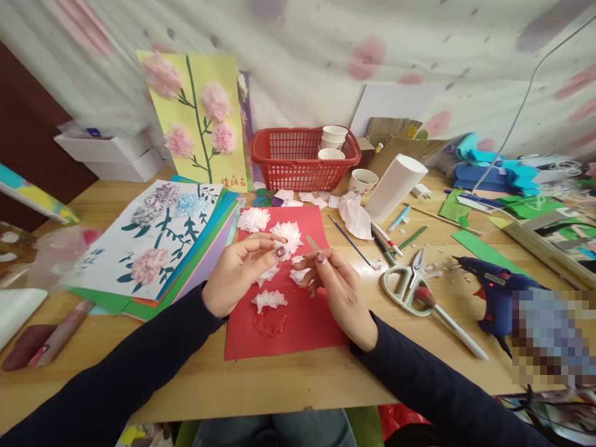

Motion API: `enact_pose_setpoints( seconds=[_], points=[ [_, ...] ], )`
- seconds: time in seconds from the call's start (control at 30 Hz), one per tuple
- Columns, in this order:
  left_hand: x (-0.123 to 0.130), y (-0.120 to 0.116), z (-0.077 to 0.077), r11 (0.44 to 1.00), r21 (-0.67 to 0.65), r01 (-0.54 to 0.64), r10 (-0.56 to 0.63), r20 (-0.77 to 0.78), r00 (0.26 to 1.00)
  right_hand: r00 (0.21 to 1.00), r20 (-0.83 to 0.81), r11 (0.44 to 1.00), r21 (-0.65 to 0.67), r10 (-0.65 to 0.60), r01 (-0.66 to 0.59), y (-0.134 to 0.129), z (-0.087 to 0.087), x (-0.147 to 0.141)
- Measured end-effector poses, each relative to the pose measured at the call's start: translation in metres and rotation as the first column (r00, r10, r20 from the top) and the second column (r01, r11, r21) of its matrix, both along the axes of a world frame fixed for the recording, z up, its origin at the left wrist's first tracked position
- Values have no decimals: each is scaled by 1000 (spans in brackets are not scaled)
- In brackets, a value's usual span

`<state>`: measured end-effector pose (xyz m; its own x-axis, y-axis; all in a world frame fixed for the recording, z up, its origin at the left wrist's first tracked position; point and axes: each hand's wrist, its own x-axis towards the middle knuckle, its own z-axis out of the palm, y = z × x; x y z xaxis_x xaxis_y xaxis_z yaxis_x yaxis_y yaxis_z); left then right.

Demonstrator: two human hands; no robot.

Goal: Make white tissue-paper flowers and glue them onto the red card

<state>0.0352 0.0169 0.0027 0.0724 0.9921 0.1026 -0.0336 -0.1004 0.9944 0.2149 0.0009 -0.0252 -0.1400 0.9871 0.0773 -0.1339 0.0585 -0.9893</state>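
Past dark sleeves (139,347), nearest the head camera, holds left hand (244,267) and right hand (342,285) above a red sheet (298,344) bearing white paper flowers (270,300). Bends left fingers loosely, thumb close to forefinger; curls right fingers in near the thumb; cannot tell of anything pinched in either. Below the lowest flower, shows a glossy patch (270,324). In a red basket (298,177), has paper cups (333,135); just beside it, another cup (362,182), contents unclear. At right, has green scraps (554,231) in a tray (535,251). Across the wooden table (209,391), has scissors (412,288) and a blue glue gun (493,279) with a red light. Backs onto a pink-patterned curtain (298,68). Reads "绣球花" on a yellow flower picture (189,121); cannot make out small writing on the white picture (153,239).
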Motion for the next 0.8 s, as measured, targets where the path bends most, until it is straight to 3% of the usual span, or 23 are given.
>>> enact_pose_setpoints(
  seconds=[0.1,0.23,0.43,0.53,0.63,0.8],
  points=[
    [5,-4,1,997,-36,74,-72,58,996,991,102,996,29,85,-89,-1,2,1],
    [11,-9,-2,994,-5,113,-113,-9,994,978,153,983,99,142,-158,-3,4,0],
    [10,-7,-10,997,57,-53,57,-81,995,979,189,979,174,76,-109,-1,2,2],
    [6,-2,-11,985,63,-158,156,31,987,969,244,982,189,-44,-3,8,5,10],
    [0,4,-11,977,1,-213,211,134,968,930,280,955,240,-239,174,22,9,23],
    [-10,14,-13,963,36,-269,262,136,956,726,348,790,424,-593,442,43,12,49]
  ],
)
